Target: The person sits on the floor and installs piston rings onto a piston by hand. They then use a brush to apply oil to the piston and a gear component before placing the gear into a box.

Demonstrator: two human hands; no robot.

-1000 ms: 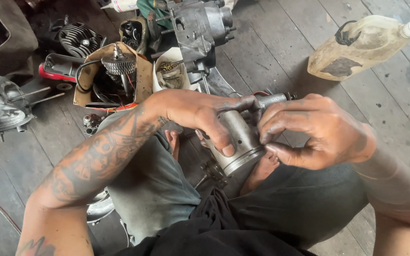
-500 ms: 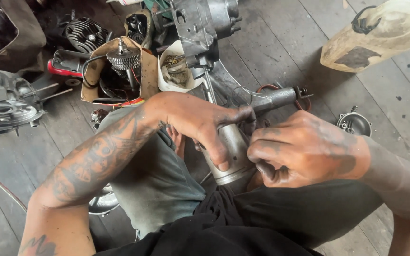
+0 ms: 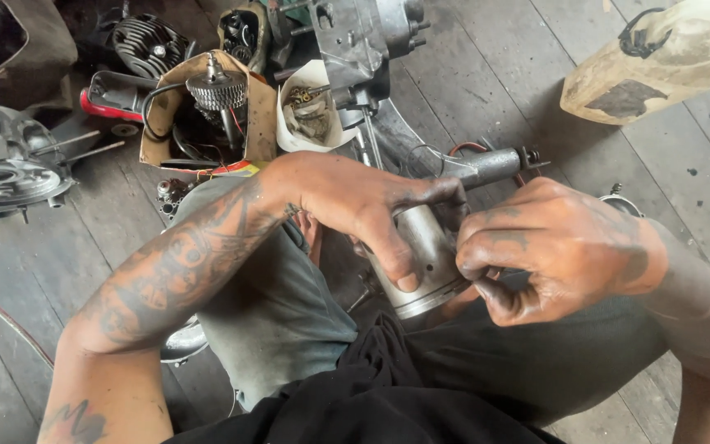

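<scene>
1. My left hand [image 3: 371, 205] grips the metal piston [image 3: 425, 259], thumb across its skirt, held over my lap.
2. Right hand [image 3: 552, 247]: fingers pinched shut at piston's side, touching it.
3. Cardboard box [image 3: 260, 115] w/ gear sits on floor beyond.

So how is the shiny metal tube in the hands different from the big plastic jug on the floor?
The metal cylinder is grey and gripped by both hands, the left hand and right hand; the plastic jug is yellowish and lies untouched on the wooden floor. The cylinder is held above the lap, while the jug lies further away. The jug looks bigger. Both look grimy.
</scene>
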